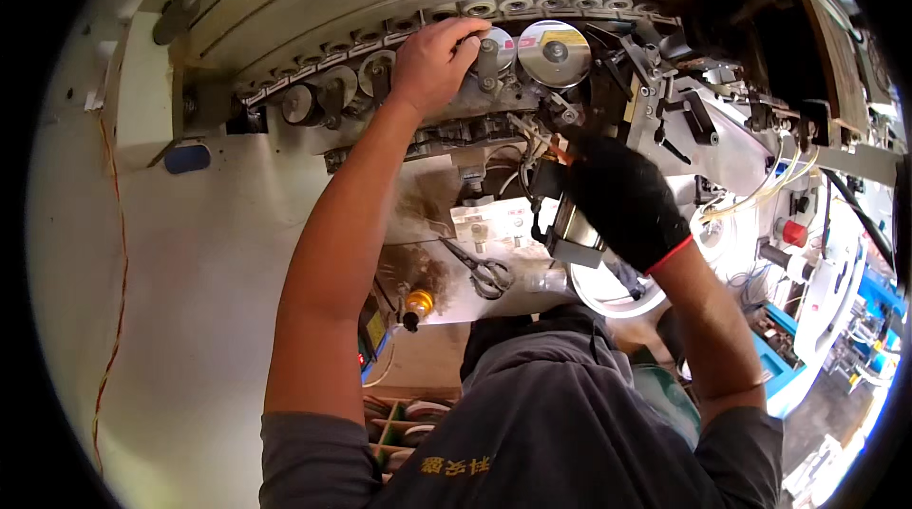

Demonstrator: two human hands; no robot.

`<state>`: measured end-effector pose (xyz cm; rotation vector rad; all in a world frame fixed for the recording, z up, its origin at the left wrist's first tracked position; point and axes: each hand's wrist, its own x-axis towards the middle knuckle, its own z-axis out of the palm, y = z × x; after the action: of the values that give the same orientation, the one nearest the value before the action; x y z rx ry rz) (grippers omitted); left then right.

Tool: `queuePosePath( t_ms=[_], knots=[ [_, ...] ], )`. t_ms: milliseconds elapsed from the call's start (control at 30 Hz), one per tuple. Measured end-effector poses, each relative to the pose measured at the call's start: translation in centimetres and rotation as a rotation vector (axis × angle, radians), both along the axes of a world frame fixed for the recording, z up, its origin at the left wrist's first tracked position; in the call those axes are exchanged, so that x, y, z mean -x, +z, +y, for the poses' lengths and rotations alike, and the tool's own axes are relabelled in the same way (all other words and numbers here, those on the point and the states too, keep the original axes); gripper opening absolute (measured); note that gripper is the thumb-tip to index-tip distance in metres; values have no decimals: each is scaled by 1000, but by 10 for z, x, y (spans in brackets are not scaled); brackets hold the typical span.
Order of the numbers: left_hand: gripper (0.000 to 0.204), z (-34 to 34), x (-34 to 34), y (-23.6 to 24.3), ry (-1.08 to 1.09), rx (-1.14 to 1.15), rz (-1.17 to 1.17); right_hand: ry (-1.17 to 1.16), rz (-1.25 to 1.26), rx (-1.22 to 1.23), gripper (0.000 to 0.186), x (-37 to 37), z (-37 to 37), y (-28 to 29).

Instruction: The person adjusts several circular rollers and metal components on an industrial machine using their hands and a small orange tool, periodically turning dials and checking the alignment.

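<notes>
My bare left hand (437,65) rests on the machine's row of rollers. Its fingers stretch right along the top edge, with the thumb apart, beside a shiny metal disc (502,50) partly behind a dark bracket. Just right of that sits a larger polished disc (553,54). In a black glove with a red cuff, my right hand (627,194) is closed around a thin tool with an orange handle (561,151); its exact kind is hard to make out. The tool points up-left at the mechanism below the discs. Black-handled scissors (482,270) lie on the ledge nearer me.
Small rollers (480,8) line the machine's back rail. A metal cylinder (575,229) juts out under my right hand, beside a white round tub (617,295). An orange-yellow fitting (418,302) stands at the ledge's front edge. Cables (760,191) run along the right.
</notes>
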<state>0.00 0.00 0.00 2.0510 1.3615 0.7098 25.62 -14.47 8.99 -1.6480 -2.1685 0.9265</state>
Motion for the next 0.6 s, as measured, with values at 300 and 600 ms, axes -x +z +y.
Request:
queuePosePath(
  t_ms=[300,600],
  knots=[
    [84,-12,-18,20,-160,-152,479,-55,92,-417,28,-17,-5,-12],
    [98,-4,-24,21,-195,-88,539,321,-569,-398,15,47,116,38]
  ],
)
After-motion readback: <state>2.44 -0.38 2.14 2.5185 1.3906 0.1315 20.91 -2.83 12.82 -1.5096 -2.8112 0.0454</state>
